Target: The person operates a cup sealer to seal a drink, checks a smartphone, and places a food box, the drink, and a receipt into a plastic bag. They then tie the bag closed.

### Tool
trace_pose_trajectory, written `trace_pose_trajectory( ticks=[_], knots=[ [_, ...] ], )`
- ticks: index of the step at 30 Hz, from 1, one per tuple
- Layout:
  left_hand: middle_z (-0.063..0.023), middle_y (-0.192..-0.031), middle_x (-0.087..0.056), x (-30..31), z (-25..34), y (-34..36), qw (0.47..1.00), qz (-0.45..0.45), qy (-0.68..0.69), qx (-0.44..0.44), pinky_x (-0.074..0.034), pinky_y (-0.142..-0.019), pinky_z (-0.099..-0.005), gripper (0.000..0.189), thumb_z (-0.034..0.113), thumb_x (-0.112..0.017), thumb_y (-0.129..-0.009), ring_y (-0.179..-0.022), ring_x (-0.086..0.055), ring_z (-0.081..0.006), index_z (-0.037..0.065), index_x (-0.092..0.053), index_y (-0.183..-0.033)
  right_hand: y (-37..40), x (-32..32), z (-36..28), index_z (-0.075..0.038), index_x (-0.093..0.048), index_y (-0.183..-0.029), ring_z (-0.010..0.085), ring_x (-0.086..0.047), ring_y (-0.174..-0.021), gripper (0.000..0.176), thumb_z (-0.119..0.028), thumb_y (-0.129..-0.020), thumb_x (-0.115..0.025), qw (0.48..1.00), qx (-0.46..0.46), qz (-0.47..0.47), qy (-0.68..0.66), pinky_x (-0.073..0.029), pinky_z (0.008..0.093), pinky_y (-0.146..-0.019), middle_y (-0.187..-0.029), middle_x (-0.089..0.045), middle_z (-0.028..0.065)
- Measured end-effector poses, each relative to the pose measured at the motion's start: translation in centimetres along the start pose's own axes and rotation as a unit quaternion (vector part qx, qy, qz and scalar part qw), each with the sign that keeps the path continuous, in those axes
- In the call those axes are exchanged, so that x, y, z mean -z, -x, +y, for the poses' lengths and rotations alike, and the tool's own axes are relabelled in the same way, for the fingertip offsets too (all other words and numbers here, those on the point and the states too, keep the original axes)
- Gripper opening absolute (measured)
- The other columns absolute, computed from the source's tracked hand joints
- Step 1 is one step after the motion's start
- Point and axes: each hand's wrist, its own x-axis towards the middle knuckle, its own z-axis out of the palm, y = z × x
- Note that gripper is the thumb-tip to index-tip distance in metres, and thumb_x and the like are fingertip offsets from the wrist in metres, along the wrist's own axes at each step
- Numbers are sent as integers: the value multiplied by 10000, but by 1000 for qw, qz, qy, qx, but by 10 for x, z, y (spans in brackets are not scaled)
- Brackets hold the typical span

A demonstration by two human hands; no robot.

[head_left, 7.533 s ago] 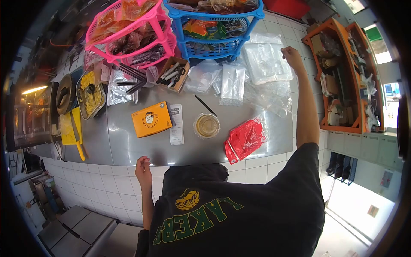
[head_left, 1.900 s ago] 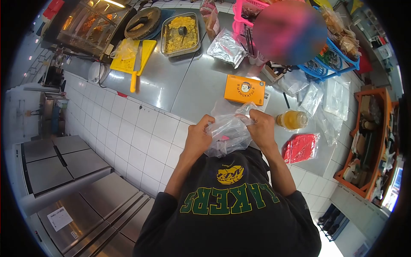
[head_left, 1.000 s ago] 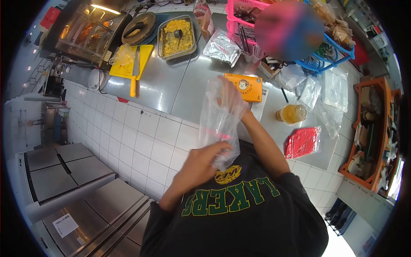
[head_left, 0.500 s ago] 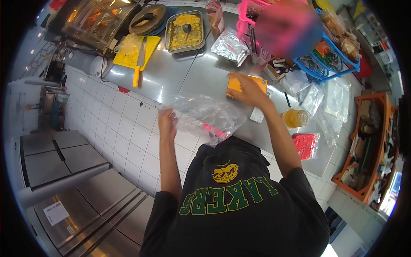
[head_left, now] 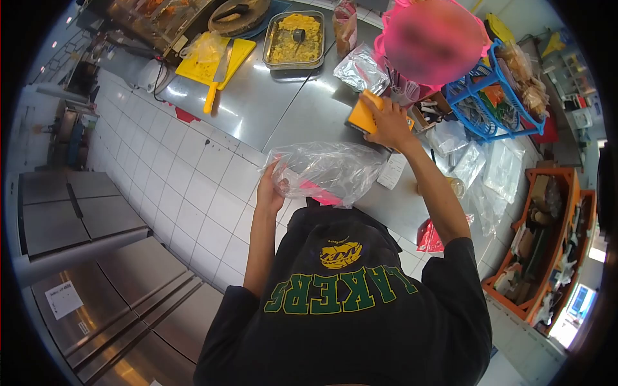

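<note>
My left hand (head_left: 271,188) is closed on the near left end of a clear plastic bag (head_left: 335,164), which spreads over the counter's front edge. Something bright pink (head_left: 320,194) shows at the bag's lower side. To the right, my right hand (head_left: 391,123) grips an orange box (head_left: 364,116) from above, fingers over its top; the box sits tilted at the counter. A white paper slip (head_left: 391,170) with print lies just below that hand, beside the bag.
On the steel counter (head_left: 283,122) are a yellow cutting board (head_left: 241,55) with a yellow-handled knife (head_left: 212,93), a glass dish (head_left: 295,64) of yellow food, a foil packet (head_left: 362,69), a pink basket (head_left: 383,45) and a blue basket (head_left: 496,128). Red packets (head_left: 430,238) lie right.
My right hand has taken a firmer grasp of the orange box and tilted it from lying flat. My left hand has moved a little right with the plastic bag.
</note>
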Motion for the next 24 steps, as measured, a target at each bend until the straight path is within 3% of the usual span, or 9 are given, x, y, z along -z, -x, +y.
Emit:
trace_pose_trajectory(
  ticks=[3,7,8,11,15,17,20,22,24],
  knots=[
    [-59,-1356,-506,-23,-2,19,1000,-5,16,4,-439,-679,-250,497,311,-529,-995,-709,-440,-150,212,-423,-1471,-11,66,-33,-341,-225,-1530,441,-485,-1127,1083,-406,-619,-808,996,36,78,-4,-367,611,-965,-1281,-446,228],
    [-52,-1396,-495,-43,-15,23,997,-24,43,56,-501,-789,-310,555,379,-424,-1041,-921,-581,-172,356,-199,-1548,-12,133,-96,-227,-191,-1548,495,-479,-1182,1132,-496,-639,-810,959,-22,13,-283,-408,548,-993,-1290,-433,315],
    [-52,-1396,-499,-55,-16,28,998,-22,38,53,-523,-822,-336,547,387,-408,-1045,-1001,-595,-194,335,-201,-1548,-11,131,-108,-114,-166,-1550,466,-529,-1176,1138,-469,-690,-821,943,-33,2,-331,-425,446,-1027,-1260,-472,333],
    [-99,-1499,-382,-68,-20,30,994,-102,24,18,-548,-935,-407,568,440,-328,-1053,-1250,-548,-284,230,-155,-1551,-13,39,-135,-39,-170,-1535,460,-473,-1244,1126,-361,-696,-849,833,-31,63,-549,-407,420,-1044,-1307,-437,311],
    [-122,-1562,-260,-82,19,52,991,-2,-123,-48,-538,-944,-432,598,392,-308,-1063,-1290,-504,-300,230,-28,-1566,21,8,-138,-126,-205,-1542,476,-406,-1286,1085,-330,-690,-845,900,-72,49,-427,-388,444,-1061,-1386,-351,295],
    [-126,-1577,-224,-106,50,65,982,8,-177,-70,-538,-939,-437,604,370,-296,-1067,-1306,-485,-310,230,13,-1566,35,-1,-120,-272,-221,-1542,482,-359,-1307,1075,-313,-666,-842,981,66,-15,-179,-338,565,-1066,-1427,-290,277],
    [-155,-1593,-199,-125,65,53,937,31,-307,-166,-446,-1046,-445,615,328,-330,-1064,-1394,-376,-326,189,-15,-1573,58,-15,-102,-382,-263,-1517,474,-338,-1324,1035,-312,-654,-830,984,178,2,-22,-273,688,-1035,-1436,-303,266],
    [-186,-1602,-182,-111,52,25,743,-130,-534,-383,-267,-1164,-421,604,224,-383,-1041,-1463,-247,-327,90,-112,-1564,53,-9,-105,-386,-252,-1520,493,-319,-1332,1026,-273,-671,-816,988,148,-42,-14,-243,714,-1023,-1450,-302,267],
    [-201,-1601,-189,-134,33,47,704,-323,-511,-371,-117,-1203,-386,633,81,-426,-957,-1500,-141,-295,1,-180,-1536,44,-22,-105,-391,-240,-1523,512,-301,-1340,1018,-235,-687,-802,989,117,-89,-9,-214,741,-1012,-1463,-300,269]
  ],
)
